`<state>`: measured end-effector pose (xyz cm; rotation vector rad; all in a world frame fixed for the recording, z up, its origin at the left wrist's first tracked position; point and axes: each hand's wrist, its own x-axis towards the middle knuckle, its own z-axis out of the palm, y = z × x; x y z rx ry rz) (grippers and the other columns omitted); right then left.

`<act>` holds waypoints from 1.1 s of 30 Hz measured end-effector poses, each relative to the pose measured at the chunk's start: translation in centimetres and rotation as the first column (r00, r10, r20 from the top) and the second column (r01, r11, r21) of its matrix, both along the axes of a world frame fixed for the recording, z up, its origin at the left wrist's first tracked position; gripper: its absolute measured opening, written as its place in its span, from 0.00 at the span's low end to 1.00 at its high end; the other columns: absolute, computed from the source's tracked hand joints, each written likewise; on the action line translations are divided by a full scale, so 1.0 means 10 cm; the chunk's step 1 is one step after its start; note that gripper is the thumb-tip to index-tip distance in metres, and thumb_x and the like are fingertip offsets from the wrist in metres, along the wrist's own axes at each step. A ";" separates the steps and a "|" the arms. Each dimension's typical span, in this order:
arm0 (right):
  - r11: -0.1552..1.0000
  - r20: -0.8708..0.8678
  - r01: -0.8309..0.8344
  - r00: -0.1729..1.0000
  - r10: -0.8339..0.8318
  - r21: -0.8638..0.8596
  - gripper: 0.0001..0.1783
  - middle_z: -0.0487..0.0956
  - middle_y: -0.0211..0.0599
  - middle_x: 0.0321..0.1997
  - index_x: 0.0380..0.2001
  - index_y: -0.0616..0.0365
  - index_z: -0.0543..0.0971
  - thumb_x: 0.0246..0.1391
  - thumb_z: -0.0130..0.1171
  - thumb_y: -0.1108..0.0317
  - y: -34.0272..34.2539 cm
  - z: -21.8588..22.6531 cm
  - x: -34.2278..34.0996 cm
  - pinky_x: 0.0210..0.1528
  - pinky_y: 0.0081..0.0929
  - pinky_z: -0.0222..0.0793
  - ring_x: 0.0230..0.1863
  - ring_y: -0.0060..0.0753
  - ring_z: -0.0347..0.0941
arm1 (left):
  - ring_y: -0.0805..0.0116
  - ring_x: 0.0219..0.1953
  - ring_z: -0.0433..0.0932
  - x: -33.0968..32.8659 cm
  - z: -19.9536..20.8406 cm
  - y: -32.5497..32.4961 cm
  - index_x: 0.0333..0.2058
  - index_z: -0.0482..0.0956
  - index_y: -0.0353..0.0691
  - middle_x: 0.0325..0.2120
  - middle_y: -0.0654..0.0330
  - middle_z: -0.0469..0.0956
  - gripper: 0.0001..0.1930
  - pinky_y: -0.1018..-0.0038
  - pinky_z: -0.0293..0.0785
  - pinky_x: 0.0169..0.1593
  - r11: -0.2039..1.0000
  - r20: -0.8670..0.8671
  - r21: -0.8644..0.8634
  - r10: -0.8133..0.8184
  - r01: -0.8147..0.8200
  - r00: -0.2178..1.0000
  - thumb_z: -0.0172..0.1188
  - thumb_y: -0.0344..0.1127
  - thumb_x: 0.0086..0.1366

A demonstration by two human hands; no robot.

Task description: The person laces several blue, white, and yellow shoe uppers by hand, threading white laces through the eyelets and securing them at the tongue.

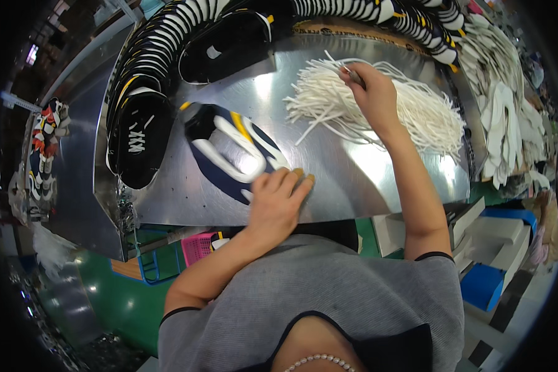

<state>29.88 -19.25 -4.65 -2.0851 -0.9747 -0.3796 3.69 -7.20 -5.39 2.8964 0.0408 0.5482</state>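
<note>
A navy, white and yellow shoe upper (pixel 229 152) lies at a slant on the metal table, slightly blurred. My left hand (pixel 276 204) is closed over its near right end, with tan coverings on some fingertips. Up and to the right, my right hand (pixel 373 96) pinches a small metal tool (pixel 355 77), whose exact kind I cannot make out. It is raised over a thick bundle of white shoelaces (pixel 328 99), which spreads across the right of the table. Part of the bundle is hidden behind my right hand and forearm.
Nested shoe uppers (pixel 161 46) curve along the table's back and left edges. A black upper (pixel 139 139) with white lacing stands at the left, another black upper (pixel 229 46) at the back. White pieces (pixel 499 118) are heaped at the right. A pink basket (pixel 197 248) sits below the front edge.
</note>
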 end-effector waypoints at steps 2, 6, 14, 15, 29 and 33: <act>1.000 -0.002 -0.004 1.000 0.004 0.022 0.06 0.81 0.29 0.34 0.36 0.51 0.82 0.54 0.64 0.68 -0.04 0.10 -0.03 0.35 0.33 0.72 0.35 0.38 0.79 | 0.56 0.63 0.69 0.04 -0.23 -0.25 0.64 0.70 0.55 0.62 0.51 0.70 0.25 0.51 0.59 0.65 0.991 -0.515 -0.106 -0.125 0.083 0.848 0.58 0.48 0.70; 0.997 0.073 0.002 0.997 0.003 -0.074 0.06 0.79 0.34 0.30 0.37 0.56 0.80 0.56 0.64 0.69 -0.32 0.26 -0.09 0.33 0.29 0.70 0.30 0.36 0.76 | 0.54 0.58 0.71 0.01 -0.04 -0.11 0.55 0.75 0.44 0.54 0.50 0.73 0.20 0.59 0.64 0.61 0.962 -0.006 -0.193 -0.198 0.193 0.980 0.59 0.38 0.65; 0.350 -0.074 -0.218 0.749 0.658 0.911 0.02 0.72 0.32 0.21 0.34 0.62 0.72 0.63 0.50 0.77 -1.32 1.64 -1.28 0.09 0.09 0.52 0.09 0.09 0.59 | 0.51 0.47 0.74 -0.03 0.22 0.86 0.42 0.80 0.36 0.41 0.53 0.77 0.19 0.61 0.71 0.50 0.999 -0.165 0.046 0.000 0.007 0.986 0.69 0.40 0.55; 0.160 0.034 -0.269 0.599 0.800 0.950 0.02 0.74 0.37 0.23 0.34 0.62 0.71 0.63 0.51 0.76 -1.37 1.63 -1.39 0.09 0.08 0.55 0.08 0.09 0.61 | 0.51 0.47 0.74 0.00 0.25 0.86 0.42 0.80 0.36 0.41 0.53 0.77 0.19 0.61 0.71 0.50 0.998 -0.151 0.052 -0.017 0.025 0.988 0.69 0.40 0.55; 0.826 -0.830 0.082 0.074 0.553 0.558 0.09 0.80 0.33 0.28 0.41 0.59 0.73 0.65 0.56 0.65 -0.04 -0.54 -1.75 0.14 0.12 0.48 0.11 0.10 0.56 | 0.78 0.16 0.68 0.14 -0.09 0.88 0.33 0.80 0.35 0.19 0.67 0.76 0.31 0.81 0.63 0.21 0.260 -0.764 -0.631 -0.369 -0.731 0.529 0.48 0.62 0.71; 0.846 -0.845 0.102 0.185 0.501 0.523 0.09 0.82 0.35 0.31 0.39 0.62 0.75 0.65 0.55 0.66 0.00 -0.55 -1.72 0.16 0.10 0.49 0.13 0.09 0.57 | 0.71 0.40 0.78 0.09 -0.29 0.71 0.49 0.78 0.33 0.39 0.53 0.81 0.28 0.78 0.71 0.46 -0.056 -0.627 -0.755 -0.229 -0.653 0.745 0.50 0.57 0.72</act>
